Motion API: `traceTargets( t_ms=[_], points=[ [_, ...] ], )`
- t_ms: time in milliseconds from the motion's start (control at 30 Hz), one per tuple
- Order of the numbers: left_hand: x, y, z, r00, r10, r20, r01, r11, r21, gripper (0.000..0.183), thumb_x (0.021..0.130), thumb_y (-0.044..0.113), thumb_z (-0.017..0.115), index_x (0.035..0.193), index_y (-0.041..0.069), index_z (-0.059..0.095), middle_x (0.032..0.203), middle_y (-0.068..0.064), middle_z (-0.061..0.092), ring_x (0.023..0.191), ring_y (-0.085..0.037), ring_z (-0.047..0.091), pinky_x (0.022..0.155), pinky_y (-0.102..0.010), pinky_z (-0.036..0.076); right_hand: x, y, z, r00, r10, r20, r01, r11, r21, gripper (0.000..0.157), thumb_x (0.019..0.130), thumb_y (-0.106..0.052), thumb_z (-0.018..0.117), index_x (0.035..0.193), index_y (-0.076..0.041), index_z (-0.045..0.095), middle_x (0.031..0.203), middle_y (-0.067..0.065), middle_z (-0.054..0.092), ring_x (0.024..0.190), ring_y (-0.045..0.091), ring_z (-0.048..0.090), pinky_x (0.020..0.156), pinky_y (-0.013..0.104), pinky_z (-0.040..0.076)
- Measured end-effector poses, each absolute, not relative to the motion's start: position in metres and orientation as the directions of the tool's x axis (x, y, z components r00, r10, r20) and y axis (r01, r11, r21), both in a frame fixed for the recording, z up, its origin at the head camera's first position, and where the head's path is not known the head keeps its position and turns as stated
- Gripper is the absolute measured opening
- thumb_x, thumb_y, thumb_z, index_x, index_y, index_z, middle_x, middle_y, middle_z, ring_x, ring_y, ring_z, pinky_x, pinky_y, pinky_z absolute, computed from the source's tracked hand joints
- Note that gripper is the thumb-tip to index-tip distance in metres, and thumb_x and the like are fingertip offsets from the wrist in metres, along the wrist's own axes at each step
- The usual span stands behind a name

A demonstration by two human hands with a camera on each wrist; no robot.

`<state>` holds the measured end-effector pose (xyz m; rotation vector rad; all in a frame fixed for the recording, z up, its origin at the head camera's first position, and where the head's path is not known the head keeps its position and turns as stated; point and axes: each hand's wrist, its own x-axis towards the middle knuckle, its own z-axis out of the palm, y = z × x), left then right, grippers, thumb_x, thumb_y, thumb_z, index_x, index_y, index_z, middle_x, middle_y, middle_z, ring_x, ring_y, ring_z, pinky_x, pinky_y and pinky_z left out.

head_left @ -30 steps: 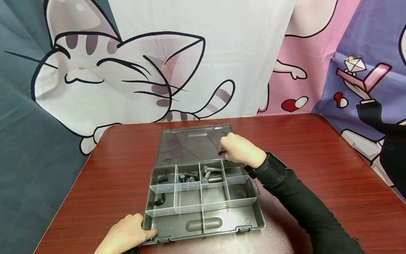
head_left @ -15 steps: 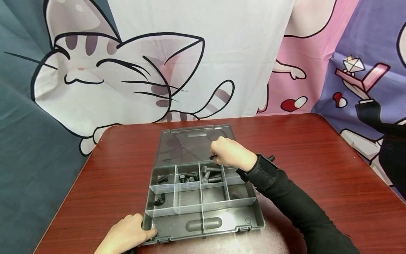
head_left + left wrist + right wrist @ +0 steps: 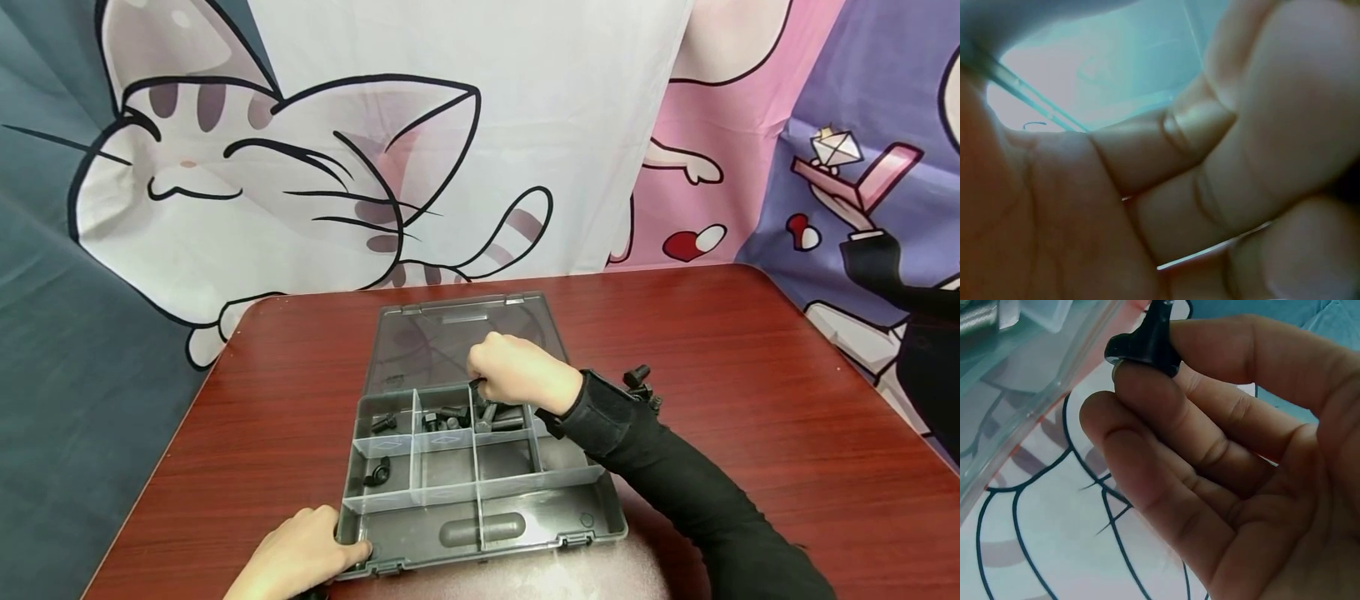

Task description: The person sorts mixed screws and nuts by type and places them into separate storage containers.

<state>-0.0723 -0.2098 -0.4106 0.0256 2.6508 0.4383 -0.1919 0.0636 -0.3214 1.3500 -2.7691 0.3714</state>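
My left hand [image 3: 303,546] grips the near left corner of a grey translucent compartment box [image 3: 408,567], thumb over the wall. My right hand [image 3: 525,371] is above the back row, over the compartment with silver bolts [image 3: 508,419]. Between its thumb and fingers it pinches a small black piece [image 3: 1147,344] with a narrow stem and wider foot; its exact kind I cannot tell. Mixed dark and silver bolts [image 3: 447,419] lie in the compartment to the left. A black piece [image 3: 385,423] is in the back left compartment, and black rounded pieces [image 3: 378,472] sit in front of it.
The box's smoky lid [image 3: 420,346] lies folded back on the reddish wooden table [image 3: 735,375]. Dark fasteners [image 3: 637,379] lie on the table beyond the right wrist. A printed cloth [image 3: 585,125] hangs behind the table.
My right hand has moved left and slightly nearer with the black piece, from the lid's right side to over the silver bolts. Dark fasteners behind the wrist came into view. The left hand stays put.
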Motion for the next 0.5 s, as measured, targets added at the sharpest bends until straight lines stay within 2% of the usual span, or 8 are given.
traceTargets(
  t_ms=[267, 500],
  points=[
    [-0.072, -0.21, -0.41, -0.899, 0.092, -0.429, -0.052, 0.948, 0.313, 0.037, 0.07, 0.043, 0.067, 0.067, 0.008, 0.054, 0.063, -0.002, 0.052, 0.056, -0.02, 0.048, 0.052, -0.042, 0.04, -0.186, 0.047, -0.318, -0.612, -0.784, 0.102, -0.787, 0.591, -0.177, 0.046, 0.068, 0.007, 0.057, 0.061, -0.018, 0.019, 0.065, -0.005, 0.011, 0.059, 0.009, 0.011, 0.052, 0.025, 0.014],
    [-0.073, -0.21, -0.41, -0.889, 0.089, -0.45, -0.065, 0.947, 0.316, 0.039, 0.07, 0.043, 0.067, 0.07, 0.006, 0.055, 0.065, -0.003, 0.051, 0.057, -0.02, 0.049, 0.052, -0.042, 0.04, -0.18, 0.029, -0.32, -0.597, -0.798, 0.082, -0.799, 0.583, -0.148, 0.044, 0.067, 0.006, 0.055, 0.061, -0.017, 0.019, 0.064, -0.006, 0.011, 0.057, 0.008, 0.012, 0.05, 0.023, 0.015]
  ],
)
